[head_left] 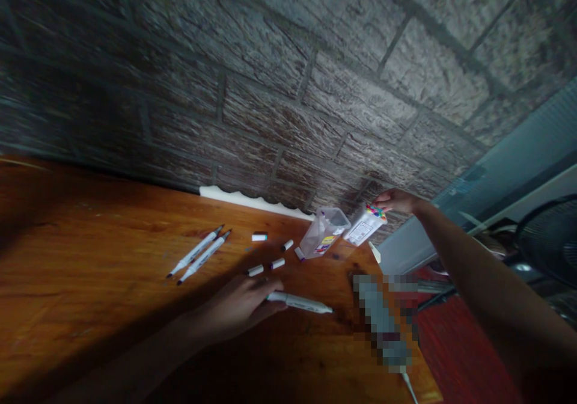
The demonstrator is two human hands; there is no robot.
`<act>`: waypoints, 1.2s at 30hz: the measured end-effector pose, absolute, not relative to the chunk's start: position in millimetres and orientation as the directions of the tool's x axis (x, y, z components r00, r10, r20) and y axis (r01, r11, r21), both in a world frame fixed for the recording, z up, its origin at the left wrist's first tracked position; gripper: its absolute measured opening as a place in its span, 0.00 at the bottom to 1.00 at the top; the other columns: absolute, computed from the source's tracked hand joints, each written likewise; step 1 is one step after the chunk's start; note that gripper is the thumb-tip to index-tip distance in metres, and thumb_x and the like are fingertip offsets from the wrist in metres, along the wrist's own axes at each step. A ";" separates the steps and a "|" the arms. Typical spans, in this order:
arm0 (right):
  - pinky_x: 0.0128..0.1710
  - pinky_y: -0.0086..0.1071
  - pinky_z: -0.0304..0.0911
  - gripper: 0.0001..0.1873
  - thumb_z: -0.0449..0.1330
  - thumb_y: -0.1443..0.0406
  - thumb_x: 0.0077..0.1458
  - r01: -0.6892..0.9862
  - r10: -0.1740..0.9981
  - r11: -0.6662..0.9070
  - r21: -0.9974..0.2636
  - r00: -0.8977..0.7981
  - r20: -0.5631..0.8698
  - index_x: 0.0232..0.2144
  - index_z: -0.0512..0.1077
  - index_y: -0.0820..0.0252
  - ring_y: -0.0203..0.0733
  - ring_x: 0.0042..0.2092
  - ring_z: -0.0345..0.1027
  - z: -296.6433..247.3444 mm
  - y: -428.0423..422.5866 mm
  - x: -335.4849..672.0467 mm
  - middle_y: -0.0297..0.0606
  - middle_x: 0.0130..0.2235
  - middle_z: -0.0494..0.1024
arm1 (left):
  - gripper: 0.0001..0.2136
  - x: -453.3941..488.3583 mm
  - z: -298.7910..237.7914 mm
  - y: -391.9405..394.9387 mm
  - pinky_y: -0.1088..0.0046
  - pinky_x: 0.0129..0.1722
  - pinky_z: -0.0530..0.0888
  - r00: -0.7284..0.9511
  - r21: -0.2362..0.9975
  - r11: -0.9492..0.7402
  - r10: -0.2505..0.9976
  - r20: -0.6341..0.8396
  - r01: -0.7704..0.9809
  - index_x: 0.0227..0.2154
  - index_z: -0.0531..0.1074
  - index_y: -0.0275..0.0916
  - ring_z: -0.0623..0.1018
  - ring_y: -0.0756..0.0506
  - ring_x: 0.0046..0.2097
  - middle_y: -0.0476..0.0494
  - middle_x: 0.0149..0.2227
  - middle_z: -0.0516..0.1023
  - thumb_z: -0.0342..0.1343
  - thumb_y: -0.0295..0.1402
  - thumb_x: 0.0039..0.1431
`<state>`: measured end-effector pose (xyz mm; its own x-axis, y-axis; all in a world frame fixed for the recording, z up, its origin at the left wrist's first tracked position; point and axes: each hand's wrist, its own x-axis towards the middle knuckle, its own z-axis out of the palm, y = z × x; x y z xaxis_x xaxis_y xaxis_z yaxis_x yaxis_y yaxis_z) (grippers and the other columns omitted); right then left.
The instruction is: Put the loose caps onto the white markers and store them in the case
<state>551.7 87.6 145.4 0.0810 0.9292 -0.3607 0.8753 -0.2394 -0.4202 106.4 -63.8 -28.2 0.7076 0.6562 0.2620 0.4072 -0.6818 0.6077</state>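
In the head view, my left hand (252, 300) is closed around the rear end of a white marker (304, 303), low over the table. The marker's uncapped-looking tip points right. My right hand (396, 201) reaches to a pale container packed with markers (361, 229), its bent fingers at their colourful ends; what exactly they pinch is partly hidden. Directly left of it stands a tilted-looking clear plastic container (323, 234) with a yellow label. Several loose white caps (277, 263) lie between this container and my left hand. Two white markers (205, 257) lie side by side farther left, dark tips upward.
A wooden table (90, 241) meets a stone-brick wall (270, 109), with a white scalloped strip (252, 201) along the join. A blurred-out long object (383, 323) with a cable lies near the right edge. Beyond that are a red floor (464, 350) and a black fan (550, 235).
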 end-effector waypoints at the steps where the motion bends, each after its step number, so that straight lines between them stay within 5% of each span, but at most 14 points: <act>1: 0.48 0.45 0.71 0.18 0.59 0.60 0.64 0.878 0.926 -0.235 -0.416 0.074 -0.369 0.54 0.69 0.60 0.46 0.50 0.72 145.3 88.1 550.9 0.44 0.54 0.73 | 0.10 106.6 -28.9 -63.5 0.74 0.37 0.73 0.709 0.610 -0.680 0.657 0.258 0.408 0.39 0.76 0.42 0.81 0.45 0.37 0.48 0.39 0.82 0.52 0.39 0.67; 5: 0.48 0.43 0.71 0.16 0.60 0.59 0.62 0.888 0.923 -0.209 -0.410 0.041 -0.383 0.49 0.73 0.62 0.44 0.48 0.73 149.4 86.7 546.1 0.43 0.50 0.76 | 0.10 106.0 -32.0 -62.0 0.75 0.37 0.73 0.706 0.625 -0.670 0.660 0.255 0.401 0.40 0.76 0.43 0.80 0.46 0.36 0.48 0.38 0.82 0.51 0.40 0.67; 11: 0.48 0.36 0.67 0.13 0.71 0.59 0.45 0.887 0.944 -0.175 -0.428 0.027 -0.330 0.31 0.82 0.63 0.46 0.42 0.76 153.8 85.6 541.1 0.41 0.36 0.84 | 0.11 105.7 -34.3 -61.0 0.74 0.38 0.72 0.714 0.600 -0.667 0.666 0.215 0.441 0.40 0.76 0.43 0.80 0.46 0.37 0.47 0.39 0.81 0.50 0.40 0.68; 16: 0.48 0.43 0.70 0.16 0.62 0.60 0.61 0.892 0.962 -0.198 -0.406 0.098 -0.254 0.48 0.74 0.63 0.46 0.47 0.73 152.2 81.6 538.9 0.43 0.50 0.77 | 0.11 106.0 -35.9 -59.9 0.74 0.37 0.72 0.717 0.598 -0.683 0.653 0.244 0.419 0.39 0.75 0.43 0.80 0.45 0.36 0.47 0.38 0.81 0.50 0.41 0.68; 19: 0.48 0.45 0.71 0.18 0.58 0.59 0.65 0.875 0.981 -0.193 -0.443 0.173 -0.086 0.54 0.69 0.60 0.46 0.50 0.72 167.9 69.6 542.8 0.44 0.54 0.73 | 0.11 105.3 -34.6 -59.3 0.74 0.37 0.72 0.713 0.602 -0.679 0.657 0.243 0.421 0.39 0.75 0.42 0.80 0.46 0.36 0.47 0.37 0.81 0.50 0.41 0.68; 27: 0.45 0.37 0.69 0.15 0.53 0.63 0.68 0.814 0.795 -0.017 -0.580 0.363 0.486 0.50 0.71 0.68 0.38 0.42 0.74 239.7 16.1 554.8 0.51 0.49 0.76 | 0.13 107.6 -39.6 -60.2 0.75 0.37 0.70 0.740 0.579 -0.697 0.635 0.223 0.423 0.39 0.76 0.43 0.80 0.46 0.38 0.48 0.37 0.82 0.49 0.42 0.69; 30: 0.40 0.34 0.66 0.13 0.52 0.67 0.66 0.775 0.746 0.047 -0.630 0.392 0.539 0.46 0.72 0.72 0.32 0.34 0.72 240.2 4.9 551.7 0.60 0.45 0.78 | 0.11 108.6 -42.2 -60.9 0.75 0.37 0.69 0.751 0.577 -0.710 0.617 0.235 0.403 0.38 0.75 0.43 0.80 0.46 0.38 0.49 0.36 0.82 0.50 0.41 0.68; 36: 0.35 0.31 0.65 0.06 0.55 0.70 0.62 0.661 0.754 0.099 -0.744 0.438 0.489 0.37 0.72 0.66 0.31 0.30 0.70 227.4 -3.6 534.7 0.55 0.39 0.79 | 0.09 108.8 -45.1 -61.2 0.74 0.38 0.70 0.759 0.537 -0.727 0.612 0.223 0.428 0.37 0.76 0.43 0.80 0.45 0.38 0.49 0.37 0.81 0.53 0.39 0.67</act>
